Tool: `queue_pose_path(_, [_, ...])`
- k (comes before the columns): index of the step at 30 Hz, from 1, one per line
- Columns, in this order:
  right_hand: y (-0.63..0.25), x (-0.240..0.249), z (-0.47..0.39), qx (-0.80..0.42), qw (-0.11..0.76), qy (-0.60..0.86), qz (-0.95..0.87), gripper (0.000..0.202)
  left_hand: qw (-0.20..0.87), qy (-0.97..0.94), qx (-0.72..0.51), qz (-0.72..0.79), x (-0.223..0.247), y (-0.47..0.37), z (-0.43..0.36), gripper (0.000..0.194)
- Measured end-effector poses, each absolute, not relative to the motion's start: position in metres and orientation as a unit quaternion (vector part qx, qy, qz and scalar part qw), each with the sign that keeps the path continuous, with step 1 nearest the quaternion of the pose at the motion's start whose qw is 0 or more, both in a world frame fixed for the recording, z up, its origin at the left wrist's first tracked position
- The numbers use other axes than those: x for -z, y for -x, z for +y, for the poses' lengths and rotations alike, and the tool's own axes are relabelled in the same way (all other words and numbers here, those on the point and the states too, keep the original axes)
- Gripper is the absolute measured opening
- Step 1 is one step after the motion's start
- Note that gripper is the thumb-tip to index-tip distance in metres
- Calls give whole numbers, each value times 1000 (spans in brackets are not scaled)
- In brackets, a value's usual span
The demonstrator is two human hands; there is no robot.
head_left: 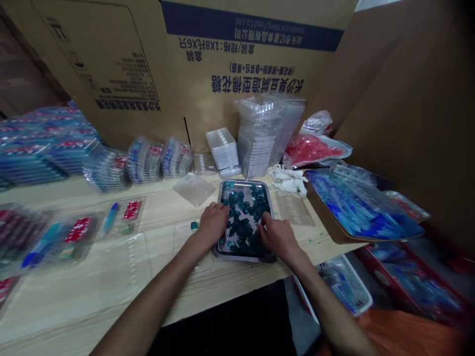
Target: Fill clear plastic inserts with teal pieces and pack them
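Observation:
A shallow clear-grey tray (272, 202) sits on the table before me, scattered with dark teal, gem-like pieces (243, 230). My left hand (214, 223) reaches over the tray's left edge. Its fingers are curled together by the pieces, and their tips are partly hidden. At the right side of the tray, my right hand (278, 236) has its thumb and fingers drawn close among the pieces. What either hand pinches, if anything, is too small to tell. One loose teal piece (194, 225) lies left of the tray, on a clear plastic sheet or shell.
Clear plastic trays (258, 143) stand stacked behind. Filled blister packs (144, 160) line the table's back left, with a tall cardboard box (200, 94) behind. White gloves (289, 179) and a carton of blue items (356, 207) are at right. Below the edge is a white basket (365, 296).

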State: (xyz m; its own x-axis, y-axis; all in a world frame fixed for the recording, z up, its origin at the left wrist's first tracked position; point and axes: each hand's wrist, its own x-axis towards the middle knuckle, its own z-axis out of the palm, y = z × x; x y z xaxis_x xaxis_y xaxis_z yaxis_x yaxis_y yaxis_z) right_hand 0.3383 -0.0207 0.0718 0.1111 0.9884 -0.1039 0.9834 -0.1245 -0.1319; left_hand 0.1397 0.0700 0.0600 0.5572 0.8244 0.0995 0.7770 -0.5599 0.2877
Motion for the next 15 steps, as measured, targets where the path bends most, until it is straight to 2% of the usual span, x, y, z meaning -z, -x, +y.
queue_pose_path(1, [-339,-68,-22,-90,25,737,-669,23,102,-879,-95,455,-57,-148,74,23])
queue_pose_path(3, [-342,-64,-23,-86,46,710,-697,41,122,-875,-113,455,-50,-154,81,20])
queue_pose_path(6, [-350,-61,-17,-56,75,685,-722,61,246,-810,-241,475,-43,-146,89,16])
queue_pose_path(8, [-352,-60,-4,-49,93,689,-717,58,411,-696,-323,493,-46,-137,91,15])
queue_pose_path(11, [-345,-56,24,-49,101,694,-712,50,663,-461,-366,462,-57,-126,89,14])
queue_pose_path(13, [-337,-51,42,-44,83,693,-715,44,751,-350,-368,421,-64,-120,85,12])
queue_pose_path(15, [-329,-47,54,-39,62,696,-715,37,785,-298,-374,393,-68,-115,80,14])
